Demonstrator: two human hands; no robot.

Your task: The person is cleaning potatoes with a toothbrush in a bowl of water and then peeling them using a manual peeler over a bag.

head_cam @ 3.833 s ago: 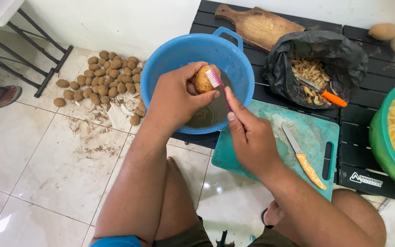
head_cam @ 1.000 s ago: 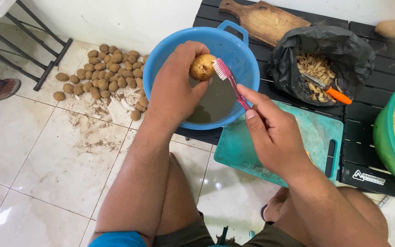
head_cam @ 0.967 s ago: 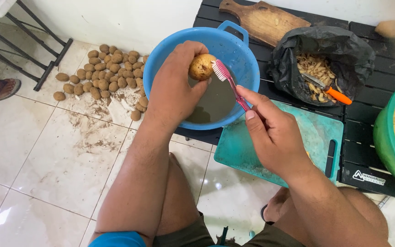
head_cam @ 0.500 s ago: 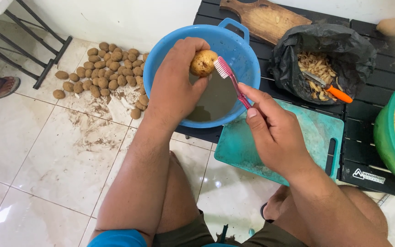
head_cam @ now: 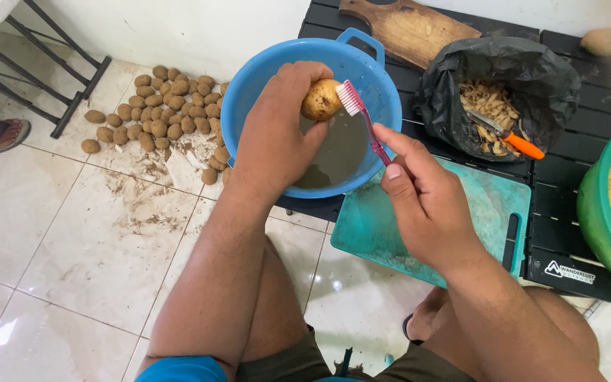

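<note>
My left hand (head_cam: 274, 138) clamps potato (head_cam: 321, 100) over basin (head_cam: 380, 92), catching murky runoff; right hand (head_cam: 426, 201) fingers pinched on toothbrush (head_cam: 363, 120), bristles touching potato. Unwashed pile (head_cam: 160, 117) waits on floor.

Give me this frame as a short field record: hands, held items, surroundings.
left hand: grips a potato above the blue basin
right hand: holds a pink toothbrush, bristles against the potato
basin contents: murky brown water
cutting board: teal, on the black table, beside the basin
black bag: holds peelings and an orange-handled peeler
green bowl: pale cut strips, at the right edge
floor: pile of unwashed potatoes on dirty tiles
</note>
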